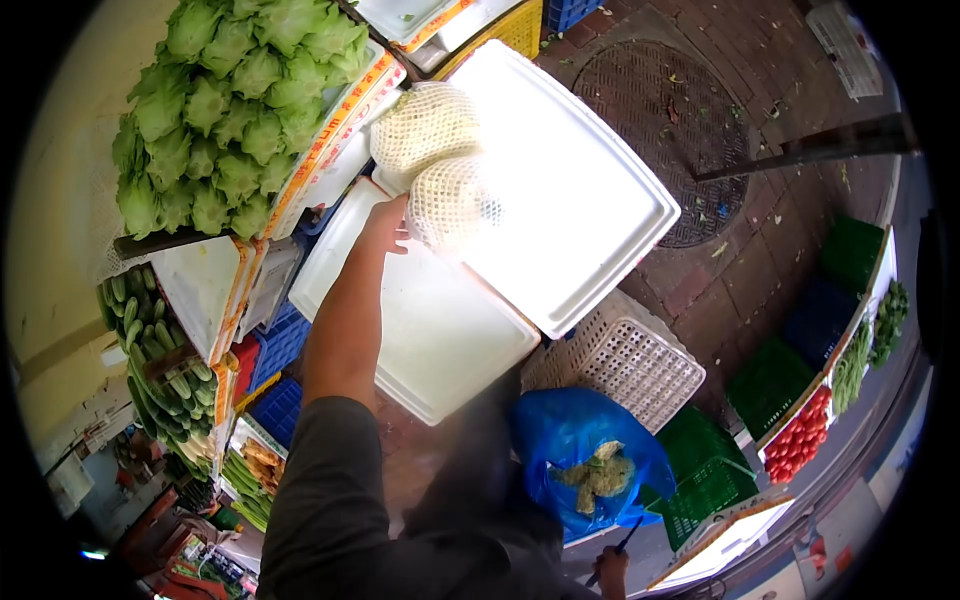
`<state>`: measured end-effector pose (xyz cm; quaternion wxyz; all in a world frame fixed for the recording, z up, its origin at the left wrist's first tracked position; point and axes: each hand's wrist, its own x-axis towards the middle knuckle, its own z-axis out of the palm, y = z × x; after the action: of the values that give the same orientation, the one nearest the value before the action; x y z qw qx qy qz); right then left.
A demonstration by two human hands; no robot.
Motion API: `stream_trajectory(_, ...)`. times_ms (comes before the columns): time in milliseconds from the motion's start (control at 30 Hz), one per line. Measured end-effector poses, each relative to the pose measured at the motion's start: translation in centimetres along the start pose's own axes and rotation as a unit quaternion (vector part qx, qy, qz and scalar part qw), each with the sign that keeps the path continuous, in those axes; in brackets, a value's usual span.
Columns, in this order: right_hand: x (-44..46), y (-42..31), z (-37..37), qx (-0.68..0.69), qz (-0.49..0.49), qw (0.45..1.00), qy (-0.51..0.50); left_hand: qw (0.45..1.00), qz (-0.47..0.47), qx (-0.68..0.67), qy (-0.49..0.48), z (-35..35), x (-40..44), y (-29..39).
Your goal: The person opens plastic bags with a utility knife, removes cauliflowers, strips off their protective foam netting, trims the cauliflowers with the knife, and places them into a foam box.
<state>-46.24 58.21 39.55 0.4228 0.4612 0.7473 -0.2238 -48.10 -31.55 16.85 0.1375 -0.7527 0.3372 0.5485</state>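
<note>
Two rounded vegetables in pale foam netting lie at the left edge of a bright white foam box lid; their kind is hidden by the nets. My left hand has its fingers curled against the side of the nearer netted vegetable, and part of the grip is out of sight behind it. The other netted vegetable touches it from behind. Low at the right, close to my body, my right hand is closed around a thin dark knife-like tool. The white lid overlaps a second white lid.
Lettuce heads fill a foam box at upper left, with cucumbers below. A blue bag holding pale trimmings stands beside a white plastic basket and a green crate. Red tomatoes lie at right.
</note>
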Motion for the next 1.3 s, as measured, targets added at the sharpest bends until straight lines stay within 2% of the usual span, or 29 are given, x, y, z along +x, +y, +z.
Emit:
stream_trajectory(33,0.2,-0.6,0.1,-0.001,-0.003,1.000,0.000,0.997,0.063,-0.026,0.031,-0.7,0.7,0.1)
stream_trajectory(100,1.9,-1.4,0.5,0.044,-0.094,0.989,0.103,0.975,0.188,-0.078,0.093,-2.0,2.7,0.7)
stream_trajectory(167,7.7,-0.4,-1.8,0.058,-0.166,0.968,0.180,0.953,0.275,-0.065,0.109,-2.9,3.0,2.5)
stream_trajectory(200,7.0,-3.3,-0.3,-0.050,-0.324,0.908,0.260,0.937,0.313,-0.080,0.132,-2.5,4.0,3.3)
stream_trajectory(233,4.5,-8.4,2.5,-0.080,-0.353,0.889,0.280,0.919,0.350,-0.094,0.155,-2.3,4.8,3.8)
stream_trajectory(267,2.2,-13.2,5.1,-0.109,-0.381,0.867,0.302,0.918,0.364,-0.104,0.120,-2.2,4.9,4.3)
stream_trajectory(333,-0.6,-21.5,9.8,-0.130,-0.474,0.837,0.240,0.910,0.393,-0.123,0.045,-2.0,4.1,5.6)
stream_trajectory(400,-2.0,-28.7,15.8,-0.003,-0.420,0.905,0.074,0.902,0.404,-0.150,0.035,-1.3,4.2,6.0)
stream_trajectory(433,-0.1,-30.4,19.2,0.122,-0.377,0.917,-0.044,0.897,0.410,-0.164,0.031,-1.2,4.2,6.0)
stream_trajectory(467,-2.7,-33.9,23.4,0.055,-0.374,0.921,-0.100,0.895,0.419,-0.151,0.022,-1.3,4.0,6.1)
stream_trajectory(533,-3.5,-37.8,32.4,0.026,-0.364,0.909,-0.203,0.891,0.437,-0.122,0.006,-2.0,3.9,6.1)
stream_trajectory(567,-1.5,-38.4,36.8,0.034,-0.387,0.881,-0.272,0.903,0.415,-0.113,0.014,-2.3,4.0,5.9)
stream_trajectory(633,-4.6,-41.8,44.6,0.044,-0.346,0.883,-0.315,0.923,0.372,-0.092,0.032,-2.9,4.1,5.4)
stream_trajectory(700,-4.4,-44.1,50.8,0.033,-0.354,0.861,-0.363,0.911,0.399,-0.104,0.022,-2.9,4.8,4.8)
stream_trajectory(733,-4.7,-45.1,53.2,0.032,-0.364,0.851,-0.377,0.906,0.409,-0.109,0.016,-2.9,5.2,4.0)
stream_trajectory(833,-6.4,-46.8,57.5,-0.014,-0.380,0.838,-0.392,0.886,0.429,-0.154,0.081,-1.2,6.0,1.1)
stream_trajectory(867,-6.5,-46.6,58.5,-0.001,-0.388,0.834,-0.392,0.866,0.464,-0.152,0.108,-0.5,6.1,-0.1)
stream_trajectory(967,-4.9,-45.6,59.9,0.012,-0.446,0.814,-0.373,0.866,0.413,-0.266,0.093,0.2,4.6,-2.7)
stream_trajectory(1000,-7.7,-45.9,59.0,0.049,-0.354,0.854,-0.379,0.882,0.385,-0.258,0.089,-0.8,6.2,-3.4)
stream_trajectory(1067,-6.0,-45.9,59.4,-0.013,-0.433,0.815,-0.385,0.896,0.347,-0.269,0.066,-1.7,5.8,-3.3)
stream_trajectory(1133,-7.1,-47.3,58.6,-0.071,-0.462,0.791,-0.394,0.906,0.330,-0.260,0.059,-3.0,7.2,-3.2)
stream_trajectory(1233,-6.2,-47.3,55.5,-0.111,-0.507,0.789,-0.330,0.920,0.319,-0.216,0.077,-2.6,7.5,-3.3)
stream_trajectory(1267,-5.8,-46.5,54.0,-0.096,-0.514,0.795,-0.307,0.921,0.340,-0.170,0.082,-2.7,8.1,-3.9)
stream_trajectory(1300,-5.3,-45.8,52.2,-0.082,-0.522,0.800,-0.283,0.928,0.316,-0.167,0.105,-2.7,7.9,-4.2)
